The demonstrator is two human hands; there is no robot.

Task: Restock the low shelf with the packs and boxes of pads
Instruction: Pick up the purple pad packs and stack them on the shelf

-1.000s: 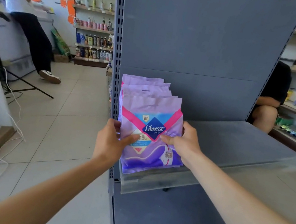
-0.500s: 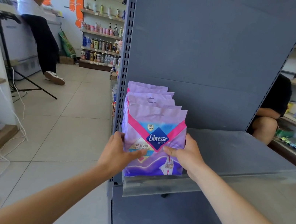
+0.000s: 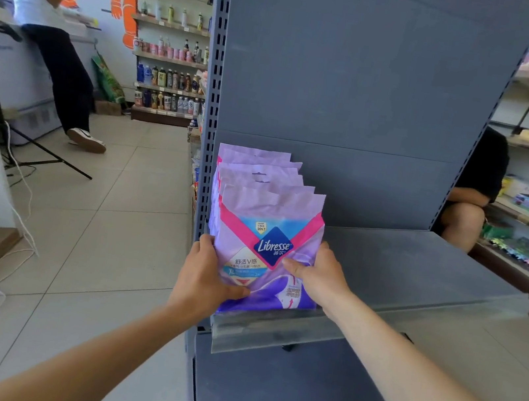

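Since a second ago the left hand (image 3: 201, 273) has slid lower on the front pack (image 3: 270, 222), so its thumb now lies across the purple bottom part instead of just under the logo, while the right hand (image 3: 320, 276) keeps its thumb just below the blue diamond. We see both hands closed on this pack from either side, thumbs on its face and fingers curled round its edges. We cannot tell how many of the packs behind are also in the grip. The row of packs (image 3: 257, 168) stands upright at the left end of the low shelf (image 3: 420, 259). The front pack sits just behind the clear front rail (image 3: 375, 325) at the front left corner, and the rearmost sits near the grey back panel (image 3: 362, 77). We judge that the row is seated and is only being squared, so this batch is nearly done, but it is the only row we see on this shelf, so most of the restock is left. The front pack reads "Libresse" in white on the dark blue diamond. A small shield above it is marked "20%", "舒适V感" is printed on the cream patch below, and "XL" sits on a blue band. The print by the pink arrows at lower right is too small to read.
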